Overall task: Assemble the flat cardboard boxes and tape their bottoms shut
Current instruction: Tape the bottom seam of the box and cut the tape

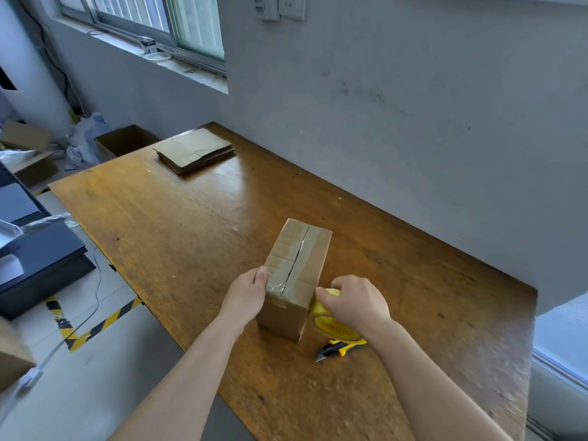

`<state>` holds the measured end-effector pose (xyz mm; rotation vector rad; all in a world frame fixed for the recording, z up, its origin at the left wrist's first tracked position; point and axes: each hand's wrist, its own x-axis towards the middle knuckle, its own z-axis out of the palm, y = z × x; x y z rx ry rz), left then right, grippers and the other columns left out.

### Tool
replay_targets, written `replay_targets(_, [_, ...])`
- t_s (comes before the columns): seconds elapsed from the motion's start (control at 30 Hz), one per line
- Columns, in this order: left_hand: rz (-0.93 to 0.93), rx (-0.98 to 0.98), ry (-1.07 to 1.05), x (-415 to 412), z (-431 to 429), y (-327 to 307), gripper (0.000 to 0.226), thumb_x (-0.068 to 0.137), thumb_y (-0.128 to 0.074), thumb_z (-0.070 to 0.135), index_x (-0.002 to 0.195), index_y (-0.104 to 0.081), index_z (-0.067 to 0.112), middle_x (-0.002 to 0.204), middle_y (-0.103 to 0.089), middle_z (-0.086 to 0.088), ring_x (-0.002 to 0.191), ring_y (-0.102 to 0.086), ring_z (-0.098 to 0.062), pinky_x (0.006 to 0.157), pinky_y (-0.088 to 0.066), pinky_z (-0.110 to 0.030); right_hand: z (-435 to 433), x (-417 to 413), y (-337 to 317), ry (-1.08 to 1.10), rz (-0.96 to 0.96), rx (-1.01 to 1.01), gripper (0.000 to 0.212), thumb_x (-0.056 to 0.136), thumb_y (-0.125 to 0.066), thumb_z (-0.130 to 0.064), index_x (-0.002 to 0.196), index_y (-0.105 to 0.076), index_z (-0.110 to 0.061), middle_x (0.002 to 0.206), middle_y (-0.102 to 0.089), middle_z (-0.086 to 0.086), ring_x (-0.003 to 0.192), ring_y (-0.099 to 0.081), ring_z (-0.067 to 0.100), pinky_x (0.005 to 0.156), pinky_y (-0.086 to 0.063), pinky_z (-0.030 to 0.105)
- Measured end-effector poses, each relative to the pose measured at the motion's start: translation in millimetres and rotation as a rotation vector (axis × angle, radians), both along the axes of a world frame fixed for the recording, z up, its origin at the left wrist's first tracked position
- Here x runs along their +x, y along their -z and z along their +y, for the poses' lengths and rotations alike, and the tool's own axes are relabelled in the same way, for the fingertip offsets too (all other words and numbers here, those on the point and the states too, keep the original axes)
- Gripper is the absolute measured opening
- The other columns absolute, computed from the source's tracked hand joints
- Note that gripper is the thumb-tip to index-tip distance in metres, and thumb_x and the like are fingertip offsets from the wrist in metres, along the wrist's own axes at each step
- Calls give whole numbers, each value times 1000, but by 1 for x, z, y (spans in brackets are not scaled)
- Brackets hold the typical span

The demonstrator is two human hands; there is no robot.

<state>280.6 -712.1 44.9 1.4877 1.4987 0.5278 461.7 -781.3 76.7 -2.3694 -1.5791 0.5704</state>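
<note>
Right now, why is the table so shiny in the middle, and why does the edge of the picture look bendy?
Head view: daylight from the glass window glares off the glossy brown wooden table and the clear tape on the brown cardboard box; the wide-angle lens bends lines near the borders; the lower-left corner is blurred.

Box (296,275) mid-table (159,218); flat stack (194,150) behind (far edge); knife (340,347) right.

Left hand (246,297) grips box (296,265); right hand (356,305) seemingly pinches tape (332,327).
</note>
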Motion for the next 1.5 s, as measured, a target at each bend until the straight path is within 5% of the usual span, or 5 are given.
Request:
replay_targets(0.27, [600,347,54,23,-19,-3,79,95,-23,64,155,-18,12,154,-27,-11,141,-28,-27,111,-33,-44,-2,-9,7,9,-28,2,43,94,-45,-51,88,-69,-16,83,-69,2,75,-64,19,56,-50,30])
replay_targets(0.6, [320,147,212,-1,39,-8,89,86,-51,67,156,-13,28,153,-30,-6,138,-34,-27,109,-36,-48,-3,-8,11,-44,691,-32,21,91,-55,-26,94,-61,-6,82,-55,3,72,-50,12,63,-40,26])
replay_targets(1.03, [282,89,335,3,48,-17,82,91,-54,56,156,-11,32,153,-24,-1,139,-31,-24,109,-34,-41,18,-30,52,-4,525,-188,41,100,-44,-45,125,-55,-14,99,-62,-3,66,-57,3,56,-43,14])
replay_targets(1.2, [755,347,344,10,43,-20,72,94,-34,64,155,-17,29,145,-29,-12,135,-29,-30,110,-27,-46,33,-31,51,70,500,-192,41,96,-50,-49,114,-61,-13,79,-61,-8,59,-57,3,47,-38,16])
replay_targets(1.5, [872,445,429,14,34,-21,109,79,-61,67,155,-4,13,158,-11,-15,148,-12,-32,120,-17,-45,34,-29,52,-4,626,-222,57,92,-55,-52,138,-49,-18,129,-57,0,102,-53,14,80,-44,20])
